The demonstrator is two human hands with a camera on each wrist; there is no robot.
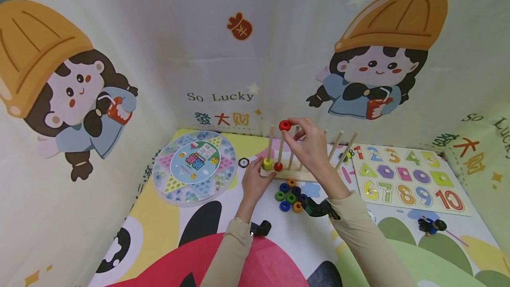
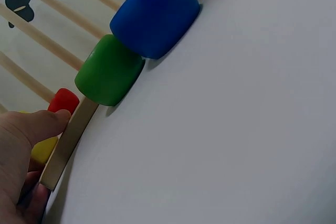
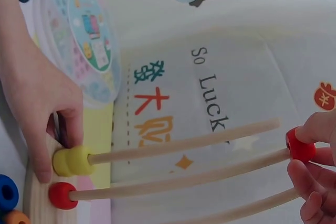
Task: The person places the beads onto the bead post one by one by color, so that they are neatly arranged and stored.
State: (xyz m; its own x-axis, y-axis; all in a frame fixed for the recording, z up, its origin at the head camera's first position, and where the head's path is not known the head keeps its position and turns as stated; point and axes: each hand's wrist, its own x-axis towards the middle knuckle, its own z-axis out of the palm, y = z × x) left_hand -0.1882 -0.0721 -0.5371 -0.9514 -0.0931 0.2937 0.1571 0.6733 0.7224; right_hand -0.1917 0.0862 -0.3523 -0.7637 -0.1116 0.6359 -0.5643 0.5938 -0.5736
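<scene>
Pinching a red bead [image 1: 281, 126], perhaps threaded, the right hand [image 1: 311, 145] meets a peg's tip [image 1: 282, 136]. Fingers of the left hand [image 1: 254, 183] clasp the rack [image 1: 294, 175] at left.

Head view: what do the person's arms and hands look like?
Beige sleeves reach close to both wrists. A black left-wrist device and a black right-wrist device are worn there. The left hand and right hand are ungloved.
</scene>
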